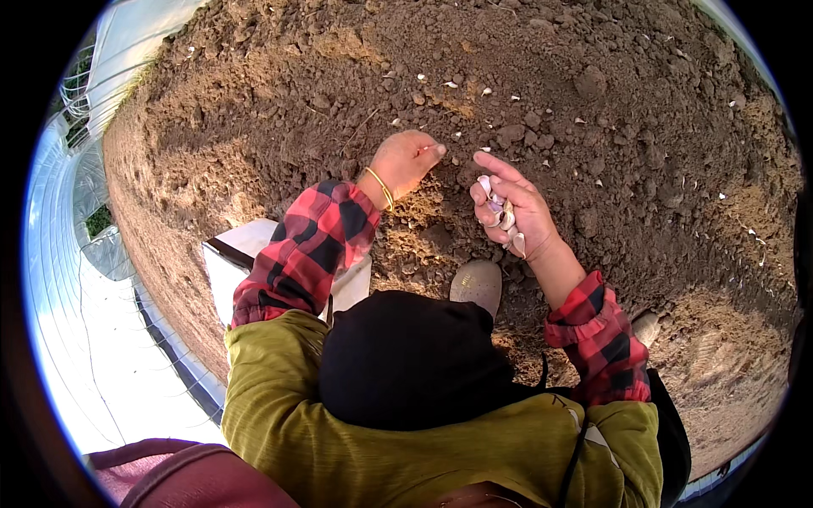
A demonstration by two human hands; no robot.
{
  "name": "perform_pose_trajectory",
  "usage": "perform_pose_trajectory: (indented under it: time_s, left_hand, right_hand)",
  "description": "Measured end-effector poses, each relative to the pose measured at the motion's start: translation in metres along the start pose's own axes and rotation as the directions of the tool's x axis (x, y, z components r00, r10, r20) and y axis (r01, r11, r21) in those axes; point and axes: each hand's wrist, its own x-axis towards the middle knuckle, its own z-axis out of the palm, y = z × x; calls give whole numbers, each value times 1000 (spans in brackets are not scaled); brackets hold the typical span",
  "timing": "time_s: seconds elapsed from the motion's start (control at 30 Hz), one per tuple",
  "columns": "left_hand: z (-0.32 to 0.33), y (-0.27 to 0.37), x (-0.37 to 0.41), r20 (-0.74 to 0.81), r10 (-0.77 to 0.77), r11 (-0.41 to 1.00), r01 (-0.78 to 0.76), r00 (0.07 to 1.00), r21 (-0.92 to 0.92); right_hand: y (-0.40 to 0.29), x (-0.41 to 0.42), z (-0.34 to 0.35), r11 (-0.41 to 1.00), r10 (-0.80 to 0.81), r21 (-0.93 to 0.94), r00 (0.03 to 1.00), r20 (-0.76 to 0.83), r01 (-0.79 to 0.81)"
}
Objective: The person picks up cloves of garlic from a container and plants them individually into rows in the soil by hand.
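Several garlic cloves (507,219) lie in the palm of my right hand (517,206), which is turned up, its fingers partly curled around them and the index finger stretched out. To the left, my left hand (406,164), with a yellow bracelet on the wrist, is low over the soil with thumb and fingers closed together; whether a clove is between them cannot be made out. More pale cloves lie spaced apart on the loose brown soil (356,82), among them one clove (486,91) beyond the hands and another clove (486,149) close to my right index fingertip.
A white container (254,235) stands on the ground beside my left forearm. The toe of a shoe (476,286) shows between my arms, and part of another (646,327) lies by my right sleeve. Plastic sheeting on a ribbed frame (114,330) borders the soil at left.
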Motion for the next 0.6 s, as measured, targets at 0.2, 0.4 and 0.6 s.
perform_pose_trajectory:
  time_s: [0.2, 0.4, 0.6]
  left_hand:
    - [24, 46, -42, 162, -39, 349, 166, 986, -922]
    - [5, 4, -28, -27, -219, 486, 85, 975, -870]
    - [-35, -79, 21, -263, -270, 808, 366, 926, 461]
  right_hand:
    - [14, 1, 7, 995, -56, -91, 997, -60, 51]
    - [18, 7, 17, 984, 19, -170, 985, -171, -49]
    - [15, 12, 8, 993, 109, -32, 983, -146, -115]
